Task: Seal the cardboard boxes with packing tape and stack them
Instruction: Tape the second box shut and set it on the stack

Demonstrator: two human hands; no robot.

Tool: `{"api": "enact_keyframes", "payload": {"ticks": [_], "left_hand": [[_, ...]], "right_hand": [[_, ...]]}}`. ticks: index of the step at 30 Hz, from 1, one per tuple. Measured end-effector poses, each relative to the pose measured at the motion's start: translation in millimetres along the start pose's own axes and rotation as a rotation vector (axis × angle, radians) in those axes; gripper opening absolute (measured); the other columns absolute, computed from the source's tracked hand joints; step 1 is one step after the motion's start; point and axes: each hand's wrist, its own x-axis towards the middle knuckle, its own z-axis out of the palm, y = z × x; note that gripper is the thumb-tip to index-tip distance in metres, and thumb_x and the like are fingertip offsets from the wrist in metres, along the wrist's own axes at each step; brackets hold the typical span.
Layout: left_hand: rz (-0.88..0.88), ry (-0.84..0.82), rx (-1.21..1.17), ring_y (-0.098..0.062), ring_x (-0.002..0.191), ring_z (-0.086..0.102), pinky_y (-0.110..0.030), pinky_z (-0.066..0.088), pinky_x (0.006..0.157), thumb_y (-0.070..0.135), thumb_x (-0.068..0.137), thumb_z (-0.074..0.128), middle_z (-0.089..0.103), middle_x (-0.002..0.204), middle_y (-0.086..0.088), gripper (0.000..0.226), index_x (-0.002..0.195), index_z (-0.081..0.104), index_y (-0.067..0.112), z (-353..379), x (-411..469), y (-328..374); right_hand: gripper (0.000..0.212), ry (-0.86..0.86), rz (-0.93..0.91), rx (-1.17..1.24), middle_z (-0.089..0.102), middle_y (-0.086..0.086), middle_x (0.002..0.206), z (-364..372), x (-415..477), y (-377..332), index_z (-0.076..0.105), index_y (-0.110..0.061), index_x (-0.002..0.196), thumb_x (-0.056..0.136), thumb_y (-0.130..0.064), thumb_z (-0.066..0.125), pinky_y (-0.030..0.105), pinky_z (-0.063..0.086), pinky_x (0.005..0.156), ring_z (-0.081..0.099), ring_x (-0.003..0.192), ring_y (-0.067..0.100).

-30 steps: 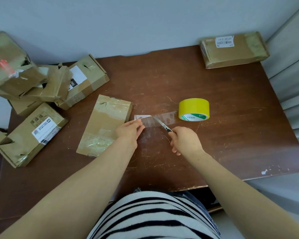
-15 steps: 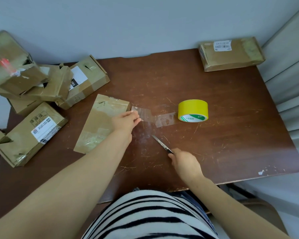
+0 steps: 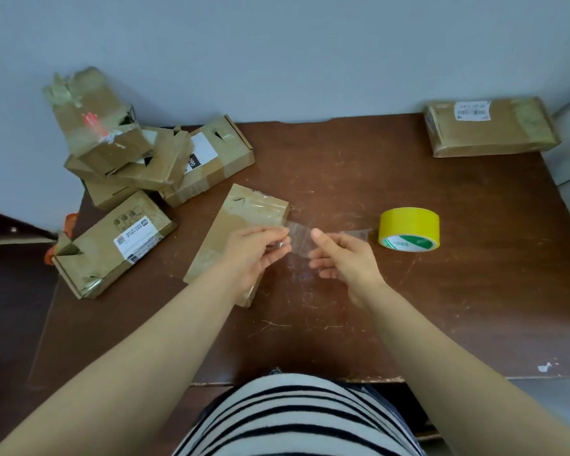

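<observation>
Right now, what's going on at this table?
A person is taping boxes. The left hand and right hand pinch a clear tape strip between them, beside the flat box. The yellow tape roll sits on the table to their right. A pile of boxes waits at the left; a labelled box lies in the far right corner.

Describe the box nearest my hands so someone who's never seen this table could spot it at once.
On the brown table, look left of the yellow tape roll. A flat box lies there, partly under the left hand, which pinches a clear tape strip. Unlike the heaped boxes at far left and the labelled box in the far right corner, it lies alone and shows no white label.
</observation>
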Motion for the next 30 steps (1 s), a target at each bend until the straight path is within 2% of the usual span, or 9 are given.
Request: {"api": "enact_keyframes", "payload": {"ticks": [4, 10, 12, 15, 17, 19, 22, 27, 30], "left_hand": [[0.051, 0.027, 0.018, -0.01, 0.064, 0.068, -0.019, 0.056, 0.057, 0.003, 0.083, 0.07, 0.071, 0.075, -0.008, 0.004, 0.087, 0.07, 0.003, -25, 4, 7], [0.245, 0.213, 0.236, -0.003, 0.054, 0.062, -0.016, 0.043, 0.045, 0.014, 0.083, 0.073, 0.07, 0.077, -0.005, 0.007, 0.089, 0.073, 0.01, -52, 25, 31], [0.271, 0.247, 0.274, -0.007, 0.064, 0.066, -0.019, 0.045, 0.051, 0.015, 0.083, 0.073, 0.071, 0.083, -0.004, 0.002, 0.082, 0.072, 0.016, -58, 36, 39], [0.317, 0.3, 0.356, -0.019, 0.085, 0.067, -0.033, 0.054, 0.082, 0.021, 0.079, 0.078, 0.072, 0.084, -0.001, 0.008, 0.076, 0.073, 0.026, -68, 55, 45], [0.311, 0.322, 0.383, -0.024, 0.093, 0.067, -0.042, 0.052, 0.092, 0.024, 0.077, 0.08, 0.073, 0.085, 0.0, 0.007, 0.075, 0.074, 0.029, -73, 67, 45], [0.293, 0.357, 0.359, -0.025, 0.093, 0.067, -0.039, 0.052, 0.092, 0.024, 0.074, 0.082, 0.072, 0.089, -0.001, 0.012, 0.084, 0.076, 0.023, -76, 74, 46], [0.267, 0.399, 0.323, -0.008, 0.078, 0.063, -0.026, 0.05, 0.081, 0.024, 0.07, 0.085, 0.07, 0.088, 0.002, 0.033, 0.098, 0.074, 0.011, -81, 84, 47], [0.272, 0.426, 0.375, -0.017, 0.077, 0.067, -0.042, 0.055, 0.084, 0.03, 0.066, 0.086, 0.07, 0.074, 0.005, 0.017, 0.064, 0.07, 0.029, -86, 97, 42], [0.273, 0.4, 0.371, -0.014, 0.074, 0.064, -0.042, 0.054, 0.086, 0.03, 0.07, 0.084, 0.07, 0.073, 0.005, 0.015, 0.065, 0.07, 0.027, -86, 101, 41]], "right_hand": [[0.008, -0.023, -0.039, -0.023, 0.068, 0.008, 0.066, 21, 10, -14, 0.065, -0.005, 0.081, 0.086, -0.01, 0.069, 0.022, 0.053, 0.051, 0.062, 0.053, 0.013], [0.014, -0.055, -0.071, -0.085, 0.065, 0.009, 0.063, 66, 40, -37, 0.062, -0.006, 0.074, 0.086, -0.009, 0.07, 0.02, 0.052, 0.047, 0.06, 0.044, 0.009], [0.016, -0.057, -0.085, -0.124, 0.065, 0.009, 0.063, 77, 52, -42, 0.062, -0.007, 0.072, 0.086, -0.011, 0.07, 0.021, 0.052, 0.048, 0.06, 0.044, 0.009], [0.017, -0.057, -0.091, -0.159, 0.065, 0.006, 0.059, 87, 69, -49, 0.064, -0.006, 0.071, 0.085, -0.01, 0.071, 0.02, 0.05, 0.045, 0.058, 0.043, 0.009], [0.018, -0.057, -0.096, -0.2, 0.065, 0.005, 0.059, 92, 80, -53, 0.064, -0.007, 0.069, 0.085, -0.011, 0.071, 0.019, 0.048, 0.043, 0.057, 0.043, 0.008], [0.018, -0.058, -0.101, -0.28, 0.066, 0.004, 0.059, 96, 91, -58, 0.064, -0.008, 0.069, 0.085, -0.012, 0.07, 0.019, 0.047, 0.043, 0.057, 0.043, 0.007], [0.017, -0.076, -0.078, -0.368, 0.065, 0.002, 0.057, 102, 103, -60, 0.064, -0.007, 0.071, 0.086, -0.012, 0.069, 0.019, 0.046, 0.042, 0.056, 0.041, 0.006], [0.029, -0.068, -0.065, -0.421, 0.068, 0.009, 0.061, 108, 113, -53, 0.063, -0.011, 0.058, 0.086, -0.013, 0.068, 0.02, 0.047, 0.043, 0.058, 0.044, 0.011], [0.026, -0.046, -0.077, -0.405, 0.069, 0.011, 0.063, 109, 114, -51, 0.063, -0.012, 0.059, 0.084, -0.013, 0.07, 0.026, 0.048, 0.049, 0.06, 0.048, 0.016]]}}
